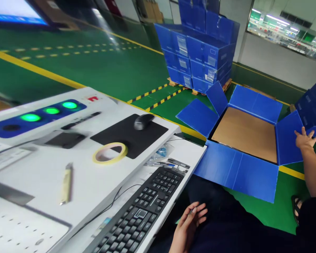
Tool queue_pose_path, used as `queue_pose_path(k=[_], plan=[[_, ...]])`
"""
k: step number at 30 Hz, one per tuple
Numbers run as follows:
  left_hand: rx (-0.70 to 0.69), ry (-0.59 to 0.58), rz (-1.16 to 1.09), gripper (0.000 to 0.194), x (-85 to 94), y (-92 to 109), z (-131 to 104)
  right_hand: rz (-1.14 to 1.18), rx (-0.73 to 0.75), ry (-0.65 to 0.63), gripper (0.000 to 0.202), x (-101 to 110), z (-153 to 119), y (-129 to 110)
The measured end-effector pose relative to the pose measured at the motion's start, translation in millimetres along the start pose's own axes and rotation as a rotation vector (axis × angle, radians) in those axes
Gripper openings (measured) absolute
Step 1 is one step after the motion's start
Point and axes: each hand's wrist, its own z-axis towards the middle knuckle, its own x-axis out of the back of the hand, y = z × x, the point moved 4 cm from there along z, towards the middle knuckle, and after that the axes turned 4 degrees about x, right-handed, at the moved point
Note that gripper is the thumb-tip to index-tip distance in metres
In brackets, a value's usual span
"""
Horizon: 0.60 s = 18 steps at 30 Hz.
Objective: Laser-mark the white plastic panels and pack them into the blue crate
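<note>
A blue corrugated plastic box [242,168] stands on the floor to the right with its flaps folded outward. Inside it lies a flat brown cardboard sheet [249,131]. My right hand [305,138] reaches out with spread fingers at the outer edge of the right flap [289,140]; whether it presses on the flap is unclear. My left hand [191,223] hovers by my lap, fingers loosely bent and apart, with nothing visible in it. Nearest to it is the black keyboard [147,214] on the pull-out tray.
On the white desk [86,179] lie a yellow tape roll [110,153], a utility knife [66,184], and a mouse [143,121] on a black pad [131,137]. Green lights glow on a panel [52,111]. Stacked blue boxes [200,49] stand on a pallet behind.
</note>
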Motion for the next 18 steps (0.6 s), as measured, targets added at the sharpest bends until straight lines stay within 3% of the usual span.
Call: queue_pose_path(k=[3,8,13,18], plan=[[0.011,0.023,0.001,0.064,4.8,-1,4,-0.105,-0.037,-0.021,0.059,-27,-16,17],[-0.017,0.060,0.059,0.062,1.5,14,10,-0.144,-0.120,-0.061,0.062,-81,-1,7],[-0.027,0.146,0.059,0.065,-1.2,14,13,-0.018,-0.288,-0.160,0.097,-126,25,6],[-0.052,0.202,0.072,0.067,-11.9,-1,20,0.194,-0.415,-0.271,0.122,-178,28,17]])
